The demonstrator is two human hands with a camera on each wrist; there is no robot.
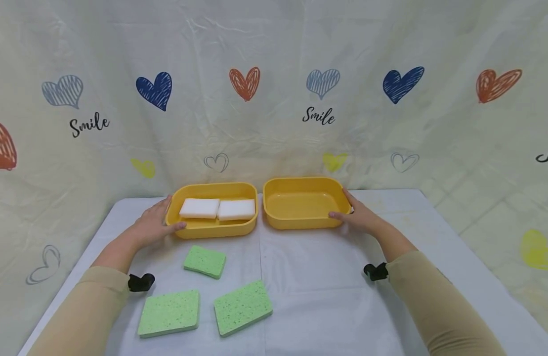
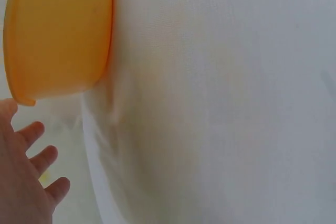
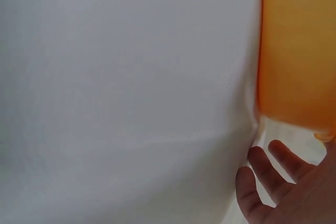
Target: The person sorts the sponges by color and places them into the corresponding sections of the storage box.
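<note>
Two yellow oblong containers stand side by side at the back of the table. The left container (image 1: pixel 218 230) holds two white sponges (image 1: pixel 199 208) lying flat next to each other. My left hand (image 1: pixel 151 222) is at its left end, thumb along the front rim; in the left wrist view the fingers (image 2: pixel 34 132) are spread, with one fingertip at the rim. Nothing lies inside the right container (image 1: pixel 300 222). My right hand (image 1: pixel 362 217) touches its right end, thumb at the front wall and the other fingers (image 3: pixel 291 161) spread apart.
Three speckled green sponges lie on the white cloth: a small one (image 1: pixel 205 261) in front of the left container, and two larger ones, left (image 1: pixel 169 313) and right (image 1: pixel 242 307), nearer me. A curtain printed with hearts (image 1: pixel 244 84) hangs right behind the table.
</note>
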